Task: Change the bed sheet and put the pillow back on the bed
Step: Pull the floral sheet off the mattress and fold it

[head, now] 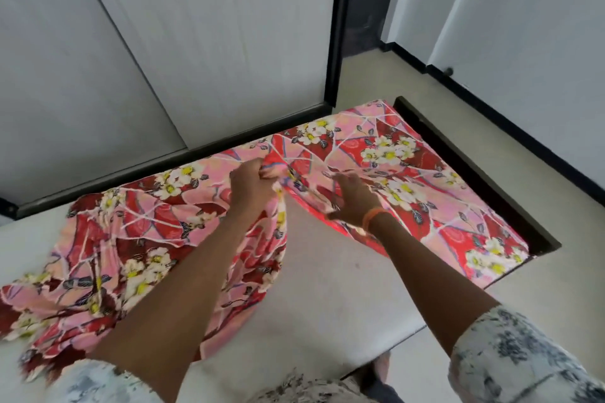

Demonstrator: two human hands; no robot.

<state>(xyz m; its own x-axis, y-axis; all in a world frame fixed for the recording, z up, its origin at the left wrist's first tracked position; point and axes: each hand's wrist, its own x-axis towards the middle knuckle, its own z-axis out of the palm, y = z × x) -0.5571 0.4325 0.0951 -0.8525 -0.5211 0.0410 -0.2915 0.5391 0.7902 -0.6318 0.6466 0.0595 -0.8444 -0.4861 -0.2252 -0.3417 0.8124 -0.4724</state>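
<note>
Bunching floral sheet [393, 157] in left hand [252, 186]; right hand [353, 199] flat; sheet's length follows wall.

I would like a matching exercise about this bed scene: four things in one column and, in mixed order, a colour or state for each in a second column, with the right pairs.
Column 1
1. left hand
2. right hand
3. bed sheet
4. mattress

Column 2
A. plain off-white, partly uncovered
B. grips a bunch of cloth
C. red and pink with white flowers
D. fingers spread flat on the cloth, orange band at the wrist

Pairs: 1-B, 2-D, 3-C, 4-A
</note>
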